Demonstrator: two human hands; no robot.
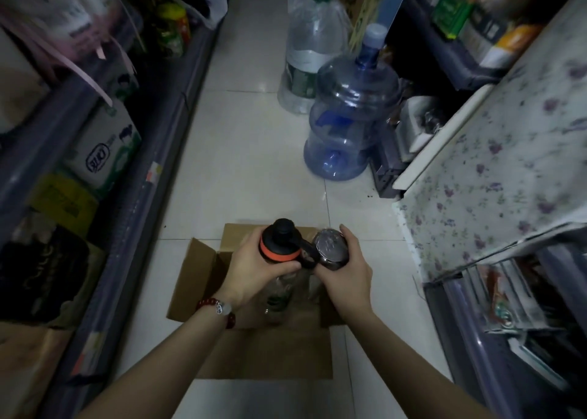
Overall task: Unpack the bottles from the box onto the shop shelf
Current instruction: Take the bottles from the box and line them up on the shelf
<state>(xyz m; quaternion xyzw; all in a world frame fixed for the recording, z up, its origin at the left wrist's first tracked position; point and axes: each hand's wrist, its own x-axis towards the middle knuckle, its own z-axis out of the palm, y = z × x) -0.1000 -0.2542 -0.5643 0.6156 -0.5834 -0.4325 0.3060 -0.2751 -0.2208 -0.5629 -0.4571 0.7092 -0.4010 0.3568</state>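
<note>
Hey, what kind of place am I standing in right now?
Most likely a narrow aisle in a small shop: stocked shelves on both sides, big water jugs on the tiled floor, and an open cardboard box being unpacked.

Both arms are bare, with no sleeves showing. The left hand (254, 275) has a bracelet (219, 309) on its wrist, made of small dark red beads with one pale bead and a tiny silver charm. The right hand (347, 271) wears nothing.
</note>
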